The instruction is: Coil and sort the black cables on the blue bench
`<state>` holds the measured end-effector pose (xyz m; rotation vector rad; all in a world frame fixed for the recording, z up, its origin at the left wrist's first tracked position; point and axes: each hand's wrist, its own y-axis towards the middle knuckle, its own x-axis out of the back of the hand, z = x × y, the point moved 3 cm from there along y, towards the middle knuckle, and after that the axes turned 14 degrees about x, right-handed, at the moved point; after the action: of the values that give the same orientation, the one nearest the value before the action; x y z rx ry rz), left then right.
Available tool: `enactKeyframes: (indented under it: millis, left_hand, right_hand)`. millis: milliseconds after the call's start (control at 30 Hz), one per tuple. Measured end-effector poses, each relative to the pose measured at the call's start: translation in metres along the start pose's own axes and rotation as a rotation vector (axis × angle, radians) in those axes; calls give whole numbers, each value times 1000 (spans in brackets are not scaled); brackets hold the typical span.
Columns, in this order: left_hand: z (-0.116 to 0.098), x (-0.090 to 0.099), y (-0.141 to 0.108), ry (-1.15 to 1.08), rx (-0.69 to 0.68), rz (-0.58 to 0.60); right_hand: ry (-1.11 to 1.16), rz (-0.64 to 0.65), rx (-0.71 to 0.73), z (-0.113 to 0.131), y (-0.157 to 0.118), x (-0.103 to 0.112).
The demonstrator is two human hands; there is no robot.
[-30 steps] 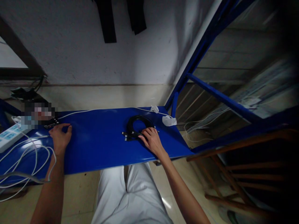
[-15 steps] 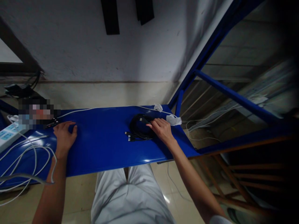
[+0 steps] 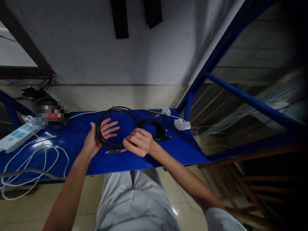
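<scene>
My right hand (image 3: 139, 141) is closed on a coiled black cable (image 3: 117, 109), gripping the lower right of its loop. A plug end (image 3: 113, 151) of this cable sticks out to the left below the loop. My left hand (image 3: 102, 131) is open at the loop's left side, fingers spread and showing through the ring; the cable crosses in front of its palm. Just beyond my right hand is a second, smaller black cable coil (image 3: 157, 126) with its connectors pointing right. Whether it lies wholly on the blue table (image 3: 130, 162) is hard to tell.
A white power strip (image 3: 18, 134) and loose white cables (image 3: 44, 160) occupy the table's left end. Crumpled white scraps (image 3: 182, 124) lie at the right. A wall stands behind, a blue metal frame (image 3: 240, 96) at right, and a wooden chair (image 3: 240, 192) below it.
My right hand has brought a black cable coil leftward and turned over into a fist. My left hand has moved right from beside the power strip to the coil, fingers now spread.
</scene>
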<state>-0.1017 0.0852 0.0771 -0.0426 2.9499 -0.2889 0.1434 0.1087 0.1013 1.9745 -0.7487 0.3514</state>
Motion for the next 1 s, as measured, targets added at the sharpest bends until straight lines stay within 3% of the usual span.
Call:
enactKeyframes:
  millis: [100, 233, 467, 600, 767, 1000]
  left_hand:
    - [-18, -13, 7, -68, 3, 52]
    - [-26, 4, 26, -92, -28, -3]
    - [-1, 43, 92, 41, 157, -53]
    - [14, 51, 117, 218, 87, -69]
    - [30, 54, 117, 405, -83, -137]
    - [43, 53, 115, 730, -224, -221]
  right_hand:
    - [-26, 8, 34, 5, 10, -19]
    - [-11, 124, 13, 2, 4, -39]
    - [98, 309, -1, 2, -8, -82]
    - [242, 497, -34, 1, -12, -103]
    - [362, 600, -101, 6, -17, -104]
    - [488, 549, -207, 14, -23, -96]
